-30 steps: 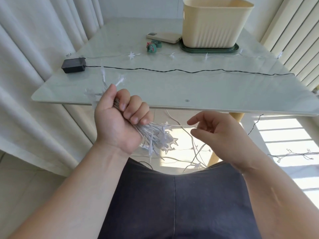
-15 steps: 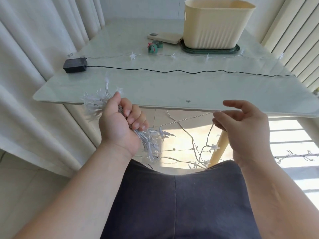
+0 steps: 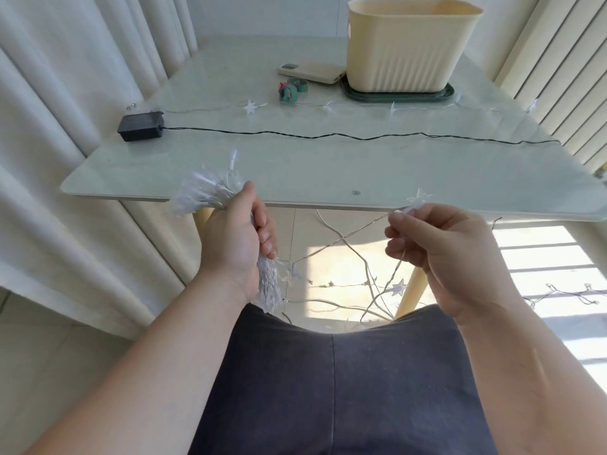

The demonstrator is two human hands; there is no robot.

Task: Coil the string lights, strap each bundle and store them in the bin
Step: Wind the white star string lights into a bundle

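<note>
Glass table (image 3: 328, 165) w/ cream bin (image 3: 407, 50) on green tray (image 3: 394, 96) at far end, inside hidden from us. Our left hand (image 3: 235, 247) grips coiled light bundle (image 3: 203, 198) by table edge; right hand (image 3: 450, 254) pinches loose strand (image 3: 348, 236).

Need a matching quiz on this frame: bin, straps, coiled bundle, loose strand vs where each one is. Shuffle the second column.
Things
1. bin
2. straps
3. coiled bundle
4. loose strand

Places
A. gripped in the left hand
B. standing on the green tray
C. pinched by the right hand
D. lying on the table beside the flat cream device

Pairs: 1-B, 2-D, 3-A, 4-C
</note>
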